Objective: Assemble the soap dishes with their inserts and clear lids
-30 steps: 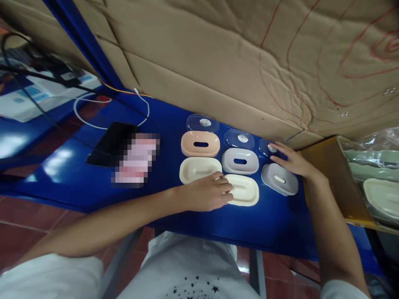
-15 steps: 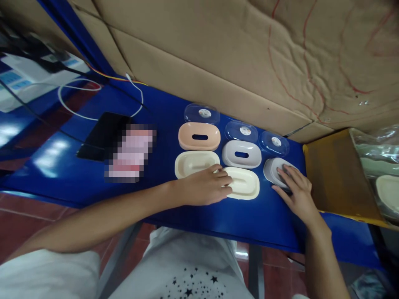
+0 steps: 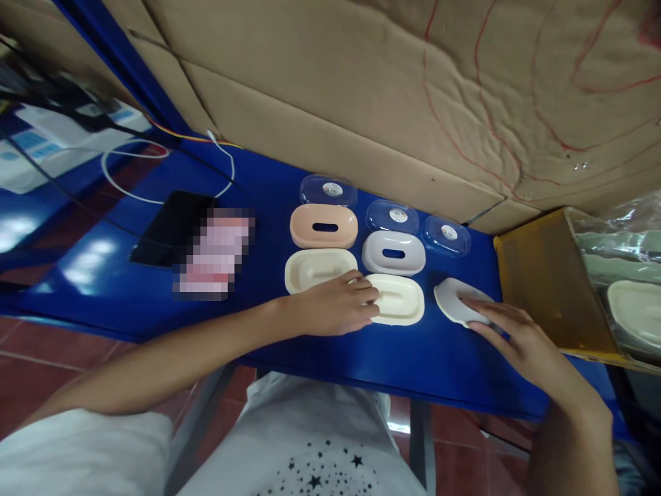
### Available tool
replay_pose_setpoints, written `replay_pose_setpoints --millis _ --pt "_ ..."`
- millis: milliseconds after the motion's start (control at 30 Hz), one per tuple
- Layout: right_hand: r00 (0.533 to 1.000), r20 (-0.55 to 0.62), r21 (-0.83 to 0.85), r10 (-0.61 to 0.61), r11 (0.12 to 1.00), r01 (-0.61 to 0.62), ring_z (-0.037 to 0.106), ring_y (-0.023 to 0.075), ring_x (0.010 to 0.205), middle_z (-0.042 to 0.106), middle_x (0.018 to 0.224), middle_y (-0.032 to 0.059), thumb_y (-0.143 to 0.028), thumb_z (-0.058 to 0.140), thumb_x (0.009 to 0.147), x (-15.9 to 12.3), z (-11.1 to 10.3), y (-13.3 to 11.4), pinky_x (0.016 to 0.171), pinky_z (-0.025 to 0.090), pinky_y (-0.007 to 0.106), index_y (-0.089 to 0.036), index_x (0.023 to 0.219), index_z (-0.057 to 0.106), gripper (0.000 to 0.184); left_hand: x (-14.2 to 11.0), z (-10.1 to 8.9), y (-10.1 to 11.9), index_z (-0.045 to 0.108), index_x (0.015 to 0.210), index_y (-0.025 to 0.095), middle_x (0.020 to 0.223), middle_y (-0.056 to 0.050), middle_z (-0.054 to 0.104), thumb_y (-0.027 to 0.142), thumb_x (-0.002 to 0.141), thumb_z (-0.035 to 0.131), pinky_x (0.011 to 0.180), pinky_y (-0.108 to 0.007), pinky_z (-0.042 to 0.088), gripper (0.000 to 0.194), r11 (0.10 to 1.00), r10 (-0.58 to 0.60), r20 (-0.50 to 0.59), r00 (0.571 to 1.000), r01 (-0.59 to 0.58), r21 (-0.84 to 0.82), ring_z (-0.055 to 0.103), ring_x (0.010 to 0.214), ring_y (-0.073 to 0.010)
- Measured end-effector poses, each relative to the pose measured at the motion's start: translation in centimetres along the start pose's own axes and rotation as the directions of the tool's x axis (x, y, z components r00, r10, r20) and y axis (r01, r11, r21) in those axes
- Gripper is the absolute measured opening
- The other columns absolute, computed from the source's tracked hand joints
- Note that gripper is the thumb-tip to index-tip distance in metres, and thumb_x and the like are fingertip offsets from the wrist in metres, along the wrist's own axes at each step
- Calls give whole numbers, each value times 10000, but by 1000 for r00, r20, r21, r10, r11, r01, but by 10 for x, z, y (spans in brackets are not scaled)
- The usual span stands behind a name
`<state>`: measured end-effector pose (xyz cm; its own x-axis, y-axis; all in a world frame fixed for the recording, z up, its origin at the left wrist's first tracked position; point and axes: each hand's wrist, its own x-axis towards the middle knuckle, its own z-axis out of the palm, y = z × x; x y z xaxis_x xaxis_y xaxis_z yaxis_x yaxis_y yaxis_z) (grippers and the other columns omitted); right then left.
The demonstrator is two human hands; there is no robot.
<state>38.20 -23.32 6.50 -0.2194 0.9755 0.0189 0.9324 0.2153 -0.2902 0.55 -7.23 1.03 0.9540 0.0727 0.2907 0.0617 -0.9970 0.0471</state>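
Note:
My left hand (image 3: 343, 303) rests with curled fingers on the left end of a cream oval tray (image 3: 400, 301), which has a raised ridge in its middle. A second cream oval tray (image 3: 317, 269) lies behind that hand and is partly covered by it. Farther right, my right hand (image 3: 516, 337) grips a pale grey oval dish (image 3: 457, 303) between thumb and fingers; the dish is tilted, with a cream rim below. A peach slotted dish (image 3: 299, 227) and a pale grey slotted dish (image 3: 393, 253) sit behind the cream trays.
Clear lids (image 3: 379, 215) with round stickers lie along the cardboard wall (image 3: 335, 83). At right stands a cardboard box (image 3: 547, 275) with wrapped cream and green pieces. On the left are a black tablet (image 3: 165, 224), a blurred pink item (image 3: 219, 251) and a white cable (image 3: 106, 176).
My right hand has swung rightward and its dish has tipped, now tilted away from the flat pose it had. The left hand stays on the cream tray. The view has shifted slightly.

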Motion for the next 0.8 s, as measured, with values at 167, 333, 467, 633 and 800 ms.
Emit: replay_pose_setpoints --millis 167,333,467,633,800 --pt "999 -51 0 -19 1000 19 724 362 1325 761 1429 53 -467 640 1068 4 17 1 1097 620 589 -370 1491 682 436 -1 0 0 692 945 197 992 -43 714 250 1042 695 928 -388 415 111 1000 -6 -50 999 6 -9 654 960 -229" --pt "992 -126 -60 -21 998 13 707 361 1344 728 1482 52 -374 626 1083 1 19 -2 1108 594 606 -407 1614 544 539 -2 -1 -1 698 940 197 991 -45 714 250 1055 672 933 -391 420 129 1000 2 -61 998 -3 -8 656 967 -233" --pt "982 -183 -106 -38 994 19 700 355 1345 726 1483 64 -367 621 1086 24 2 -6 1129 561 583 -396 1620 535 541 -2 -2 -1 700 964 199 1026 -48 721 254 1067 653 940 -393 422 127 1000 4 -43 999 -4 0 661 993 -236" --pt "996 -29 -7 -84 996 84 718 331 1328 749 1451 73 -451 557 1108 78 4 6 1132 569 569 -322 1506 660 431 -1 0 0 699 953 193 1001 -48 717 254 1015 736 911 -381 425 95 1000 -6 -51 999 5 -24 656 960 -231" --pt "994 -72 -13 -84 996 84 709 348 1336 764 1425 85 -484 547 1103 100 23 18 1155 521 619 -312 1465 690 425 -1 1 -2 699 950 197 1015 -48 719 270 1047 696 908 -386 428 121 999 -8 -52 999 6 -34 656 949 -226"
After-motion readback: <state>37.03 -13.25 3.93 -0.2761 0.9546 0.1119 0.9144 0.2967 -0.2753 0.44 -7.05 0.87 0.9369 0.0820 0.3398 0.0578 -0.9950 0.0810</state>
